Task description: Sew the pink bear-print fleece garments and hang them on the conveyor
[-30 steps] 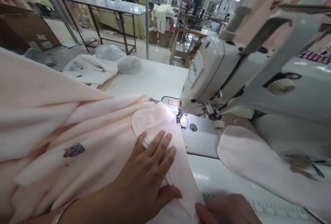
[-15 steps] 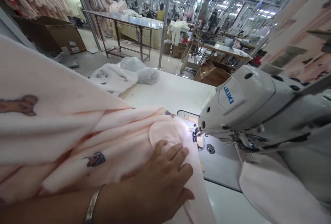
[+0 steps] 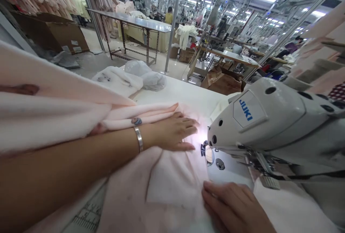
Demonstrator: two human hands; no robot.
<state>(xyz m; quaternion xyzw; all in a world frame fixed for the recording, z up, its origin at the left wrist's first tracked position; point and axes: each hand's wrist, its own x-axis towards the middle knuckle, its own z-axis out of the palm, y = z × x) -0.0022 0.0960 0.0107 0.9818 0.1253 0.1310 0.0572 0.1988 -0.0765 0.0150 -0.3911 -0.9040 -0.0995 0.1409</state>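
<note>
Pale pink fleece fabric [image 3: 129,186] with small printed animals lies across the sewing table, its right edge beside the presser foot [image 3: 203,149] of a white JUKI sewing machine [image 3: 266,109]. My left hand [image 3: 178,130], a silver bracelet at its wrist, rests on the fabric just left of the foot, fingers stretched out and pressing down. Nearer to me, my right hand [image 3: 234,202] pinches the fabric's right edge between thumb and fingers. A lighter piece of cloth [image 3: 172,181] lies on top between the hands. The needle itself cannot be made out.
A printed ruler [image 3: 87,215] shows on the tabletop at lower left. White cloth [image 3: 117,80] and a clear plastic bag [image 3: 147,75] lie at the table's far edge. More pale fabric [image 3: 293,204] lies right of the machine bed. Beyond stand a metal table [image 3: 132,21] and cardboard boxes [image 3: 61,35].
My left hand has moved forward, away from me, over the fabric. My right hand has come into view at the fabric's near edge. The rounded fabric piece by the foot no longer shows.
</note>
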